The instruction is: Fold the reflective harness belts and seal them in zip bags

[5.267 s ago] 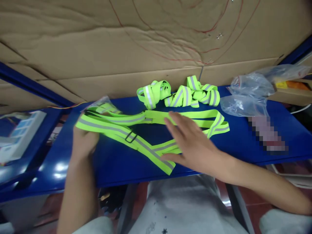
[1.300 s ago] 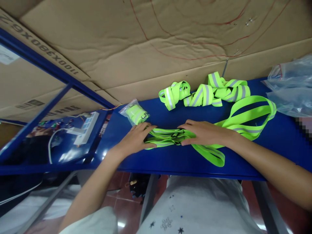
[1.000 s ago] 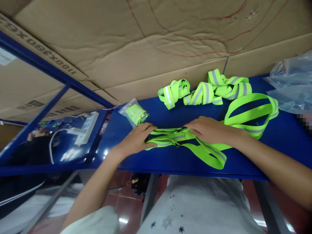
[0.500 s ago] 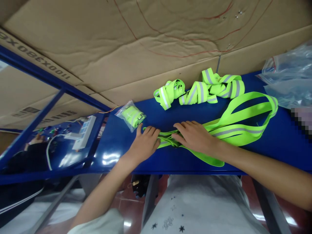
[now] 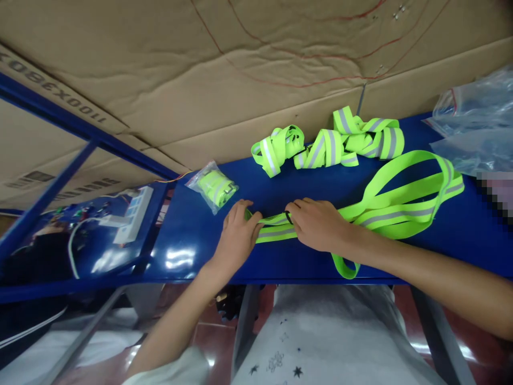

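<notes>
A long fluorescent yellow-green reflective strap [image 5: 395, 215] with a grey stripe lies gathered on the blue table. Its loops spread out to the right, and one loop droops near the front edge. My left hand [image 5: 239, 227] grips the left end of the gathered strap, thumb against fingers. My right hand [image 5: 315, 223] is closed round the strap a little further right, where a small black buckle [image 5: 288, 217] shows at the fingertips. Between the two hands the strap runs in flat layers. How many layers each hand holds is hidden.
Several bundled reflective straps [image 5: 328, 147] lie along the cardboard wall [image 5: 240, 101]. A bagged strap [image 5: 216, 187] rests beyond my left hand. Clear plastic bags [image 5: 476, 125] are heaped at the right. A white power strip [image 5: 134, 215] lies past the blue frame on the left.
My right hand has closed on the strap, and the black buckle now shows at its fingertips. The strap between my hands looks straighter and flatter. The front loop has become smaller.
</notes>
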